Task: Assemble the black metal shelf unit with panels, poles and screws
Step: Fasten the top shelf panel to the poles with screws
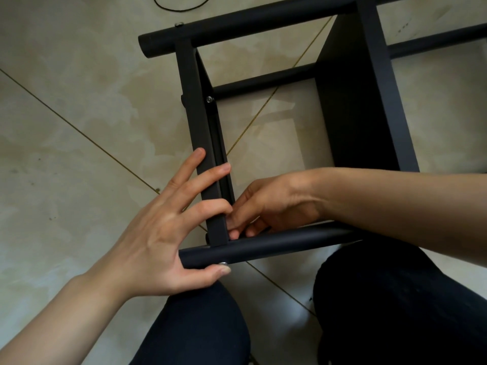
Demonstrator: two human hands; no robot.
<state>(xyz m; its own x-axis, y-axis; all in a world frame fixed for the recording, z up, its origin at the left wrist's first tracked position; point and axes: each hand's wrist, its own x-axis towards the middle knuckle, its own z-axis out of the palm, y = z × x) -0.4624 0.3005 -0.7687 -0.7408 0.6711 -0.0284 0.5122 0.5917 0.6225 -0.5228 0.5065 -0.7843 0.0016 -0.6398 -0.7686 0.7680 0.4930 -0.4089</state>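
A: What was the left hand (163, 233) doing?

B: Spread open, fingers steadying the black metal shelf panel's edge (208, 180), thumb against the silver screw head (224, 263) in the near black round pole (263, 246).

A: And the right hand (268, 204)?

B: Curled inside that corner, probably holding a nut; I couldn't tell. Judging by 2 panels joined, this screw needed tightening next.

This looks like a room in a home, with the work done on the floor. The glossy beige marble-patterned floor tiles (87, 106) meet at thin gold grout lines, and a loose black cable (181, 5) lies near the far edge.
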